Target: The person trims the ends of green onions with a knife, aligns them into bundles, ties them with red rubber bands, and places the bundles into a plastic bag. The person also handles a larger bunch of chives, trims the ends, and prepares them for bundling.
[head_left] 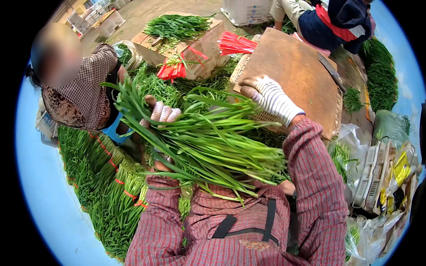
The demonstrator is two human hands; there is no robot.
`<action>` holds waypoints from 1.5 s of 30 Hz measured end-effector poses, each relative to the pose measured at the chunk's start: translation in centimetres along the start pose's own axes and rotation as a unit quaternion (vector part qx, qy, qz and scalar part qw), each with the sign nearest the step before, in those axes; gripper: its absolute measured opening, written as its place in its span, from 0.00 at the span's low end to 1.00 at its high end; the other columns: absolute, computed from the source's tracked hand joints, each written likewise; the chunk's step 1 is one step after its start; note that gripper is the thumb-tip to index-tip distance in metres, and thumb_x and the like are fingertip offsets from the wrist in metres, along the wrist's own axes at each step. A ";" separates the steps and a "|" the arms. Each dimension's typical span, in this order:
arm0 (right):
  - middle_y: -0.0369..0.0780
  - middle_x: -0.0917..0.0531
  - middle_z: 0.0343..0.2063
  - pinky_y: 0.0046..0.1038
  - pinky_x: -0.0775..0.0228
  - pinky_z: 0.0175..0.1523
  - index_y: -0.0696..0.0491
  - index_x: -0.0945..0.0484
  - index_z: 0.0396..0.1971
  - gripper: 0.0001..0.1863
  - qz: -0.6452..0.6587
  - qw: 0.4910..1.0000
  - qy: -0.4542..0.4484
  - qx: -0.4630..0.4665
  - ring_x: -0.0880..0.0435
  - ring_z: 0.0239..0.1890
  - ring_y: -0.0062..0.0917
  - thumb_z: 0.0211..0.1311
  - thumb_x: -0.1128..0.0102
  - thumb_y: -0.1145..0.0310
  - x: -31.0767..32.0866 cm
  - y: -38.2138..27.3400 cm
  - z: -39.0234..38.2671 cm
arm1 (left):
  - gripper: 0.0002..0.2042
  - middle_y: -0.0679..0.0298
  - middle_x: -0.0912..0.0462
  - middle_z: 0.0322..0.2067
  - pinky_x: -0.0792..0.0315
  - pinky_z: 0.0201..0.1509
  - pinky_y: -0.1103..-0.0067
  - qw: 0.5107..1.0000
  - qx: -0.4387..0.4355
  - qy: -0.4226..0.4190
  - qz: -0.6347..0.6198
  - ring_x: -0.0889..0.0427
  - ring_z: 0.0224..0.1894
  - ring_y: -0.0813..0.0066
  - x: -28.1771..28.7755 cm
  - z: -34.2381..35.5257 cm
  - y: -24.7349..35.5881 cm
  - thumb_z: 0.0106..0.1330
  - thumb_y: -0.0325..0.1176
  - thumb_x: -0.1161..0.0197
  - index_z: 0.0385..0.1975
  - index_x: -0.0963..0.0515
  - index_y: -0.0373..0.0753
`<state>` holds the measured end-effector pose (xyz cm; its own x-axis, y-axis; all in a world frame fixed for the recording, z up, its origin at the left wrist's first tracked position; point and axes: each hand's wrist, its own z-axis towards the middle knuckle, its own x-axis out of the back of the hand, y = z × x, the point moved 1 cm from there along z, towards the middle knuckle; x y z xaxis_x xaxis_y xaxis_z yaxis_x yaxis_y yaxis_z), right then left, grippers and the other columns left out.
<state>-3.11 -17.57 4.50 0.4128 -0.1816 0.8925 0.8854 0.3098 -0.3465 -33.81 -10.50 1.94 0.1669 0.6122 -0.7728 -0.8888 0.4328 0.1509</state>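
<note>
- At 8 o'clock, long green leafy stalks (pixel 84 173) with pale ends lie in tight rows; red bands (pixel 119 181) show along them, so this part looks done.
- At 10 o'clock, the left hand (pixel 162 114), in a white striped knit glove with dirty fingertips, has its fingers curled close together round the central bunch; its thumb is hidden.
- At 11 o'clock, a loose-looking heap of green stalks (pixel 177 26) tops a pale crate, suggesting more remains; red flat strips (pixel 172 71) hang below.
- In the centre, the loose bunch of long green flat leaves (pixel 213 139) shows no band and looks unfinished.
- At 12 o'clock, more red flat strips (pixel 235 44) lie ready.
- At 2 o'clock, the right hand (pixel 273 95), gloved alike, has bent fingers beside the stalks; I cannot tell whether they pinch any.
- Writing: marks on the white box (pixel 256 9) past 12 o'clock are too small to read.
</note>
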 end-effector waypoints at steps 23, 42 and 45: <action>0.57 0.40 0.66 0.54 0.49 0.68 0.59 0.48 0.69 0.70 0.084 0.977 0.071 -0.181 0.39 0.65 0.53 0.25 0.27 0.34 -6.9 -20.3 -18.2 | 0.22 0.76 0.39 0.23 0.36 0.47 0.78 0.985 0.048 0.155 0.061 0.35 0.27 0.84 -3.2 2.6 -1.8 0.71 0.34 0.46 0.62 0.33 0.32; 0.52 0.39 0.67 0.38 0.47 0.72 0.60 0.58 0.72 0.74 0.268 0.927 0.073 -0.252 0.37 0.66 0.46 0.24 0.16 0.53 -7.7 -16.9 -15.5 | 0.12 0.61 0.19 0.21 0.19 0.28 0.74 0.841 0.137 0.327 0.410 0.17 0.22 0.68 -5.0 8.8 -3.7 0.64 0.41 0.40 0.28 0.23 0.38; 0.57 0.39 0.65 0.42 0.42 0.69 0.60 0.55 0.71 0.72 0.121 0.955 0.097 -0.252 0.36 0.64 0.52 0.25 0.17 0.51 -8.4 -19.3 -15.0 | 0.13 0.61 0.19 0.21 0.19 0.27 0.74 0.817 0.084 0.361 0.443 0.18 0.22 0.68 -7.2 7.9 -4.4 0.65 0.41 0.41 0.27 0.23 0.38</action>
<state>-20.53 -35.99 -0.64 0.6075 -0.3467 0.7147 0.7285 -0.1154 -0.6752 -27.71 -11.58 11.72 -0.8579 0.2111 -0.4683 -0.4442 0.1532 0.8827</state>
